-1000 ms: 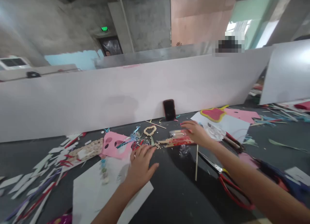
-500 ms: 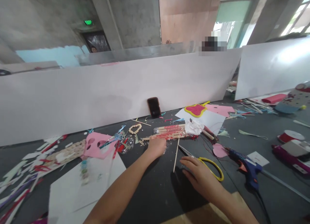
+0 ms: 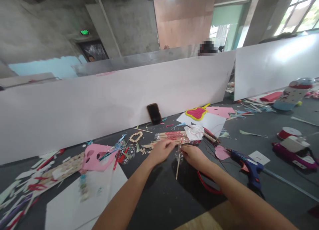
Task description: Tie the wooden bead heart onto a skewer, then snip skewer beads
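Observation:
My left hand (image 3: 160, 151) rests curled on the near end of a bundle of wooden sticks in clear wrap (image 3: 171, 136) that lies on the dark table. My right hand (image 3: 193, 155) is just right of it, fingers closed in a pinch on crumpled clear plastic wrap (image 3: 179, 153). A single wooden stick (image 3: 177, 165) lies on the table between the two hands, pointing toward me. Red-handled scissors (image 3: 206, 187) lie partly under my right forearm.
A black phone (image 3: 154, 114) leans on the white partition board (image 3: 99, 104). A pink mask (image 3: 96, 157), a bead ring (image 3: 137, 136) and paper scraps lie left. White paper (image 3: 84, 200) is near left. A blue glue gun (image 3: 249, 163) and red ribbon spool (image 3: 286, 133) sit right.
My right hand left the scissors and moved up beside my left hand at the stick bundle. The left hand has stayed on the bundle's end.

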### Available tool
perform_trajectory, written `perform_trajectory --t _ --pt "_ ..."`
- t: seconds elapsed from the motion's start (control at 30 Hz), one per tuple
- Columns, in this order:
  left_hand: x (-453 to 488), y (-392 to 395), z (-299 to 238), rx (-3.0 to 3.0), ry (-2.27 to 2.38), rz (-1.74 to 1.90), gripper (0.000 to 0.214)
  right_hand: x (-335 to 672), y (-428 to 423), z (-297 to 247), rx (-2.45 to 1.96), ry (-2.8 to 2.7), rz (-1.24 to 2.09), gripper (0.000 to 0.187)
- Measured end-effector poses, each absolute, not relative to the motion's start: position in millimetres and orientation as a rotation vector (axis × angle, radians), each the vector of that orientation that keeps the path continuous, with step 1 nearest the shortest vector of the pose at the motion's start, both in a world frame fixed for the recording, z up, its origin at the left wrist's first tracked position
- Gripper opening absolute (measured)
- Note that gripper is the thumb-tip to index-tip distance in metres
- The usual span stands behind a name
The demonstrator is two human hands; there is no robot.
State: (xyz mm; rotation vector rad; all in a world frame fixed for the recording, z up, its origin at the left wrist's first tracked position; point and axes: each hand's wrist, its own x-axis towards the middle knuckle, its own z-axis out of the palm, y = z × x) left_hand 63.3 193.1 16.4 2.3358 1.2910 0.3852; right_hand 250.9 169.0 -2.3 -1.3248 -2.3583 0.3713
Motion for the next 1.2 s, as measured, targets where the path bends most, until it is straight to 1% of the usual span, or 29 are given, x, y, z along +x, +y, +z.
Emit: perform_trajectory --t 0.03,0.07,0.1,0.13,0.17,0.2,0.23,0.27,0.4,0.53,0.67,0.73,0.77,0.83,0.87,0.97,1.0,1.1,1.2 --pt "63 200 14 2.359 1.351 0.392 0.042 255 170 -2 -1.327 -2.376 0.373 0.025" --pt "62 208 10 2.383 1.404 0.379 0.048 260 170 -2 -1.330 -2.391 0.371 0.024" --pt "61 216 5 2.405 1.446 0.347 0.060 267 170 -1 -1.340 -2.398 0.365 0.026" --pt "61 223 -1 2.425 1.476 0.303 0.071 276 169 -1 -1.362 -2.396 0.353 0.033" --pt "62 230 -6 2.443 1.496 0.257 0.078 285 168 -1 -1.398 -2.382 0.338 0.043" --pt "63 237 -12 2.458 1.512 0.214 0.080 296 166 -1 -1.444 -2.361 0.321 0.052" --pt "66 243 -18 2.468 1.527 0.175 0.078 307 163 0 -1.494 -2.336 0.304 0.057" --pt "69 248 -23 2.474 1.543 0.145 0.074 318 159 0 -1.545 -2.308 0.287 0.058" --pt "92 265 -36 2.470 1.618 0.092 0.063 354 134 -1 -1.718 -2.168 0.215 0.040" --pt "120 275 -40 2.454 1.698 0.105 0.062 376 117 -3 -1.854 -2.014 0.144 0.036" --pt "135 277 -40 2.446 1.743 0.111 0.064 388 140 2 -1.911 -1.977 0.081 0.034" --pt "135 275 -37 2.456 1.739 0.108 0.067 389 168 6 -1.918 -1.980 0.059 0.038" --pt "134 273 -35 2.462 1.735 0.106 0.069 387 184 7 -1.908 -2.007 0.060 0.044" --pt "128 267 -29 2.473 1.730 0.103 0.071 382 215 8 -1.903 -2.058 0.070 0.063" --pt "123 262 -25 2.479 1.729 0.104 0.071 380 229 8 -1.903 -2.085 0.084 0.061" --pt "103 244 -11 2.497 1.736 0.122 0.069 380 260 13 -1.951 -2.101 0.118 0.035" --pt "95 236 -6 2.504 1.744 0.135 0.068 384 267 17 -1.989 -2.070 0.116 0.030" --pt "68 213 4 2.539 1.785 0.202 0.063 404 283 30 -2.130 -1.892 0.063 0.031" --pt "47 192 7 2.519 1.836 0.228 0.059 427 294 43 -2.231 -1.734 0.015 0.026"
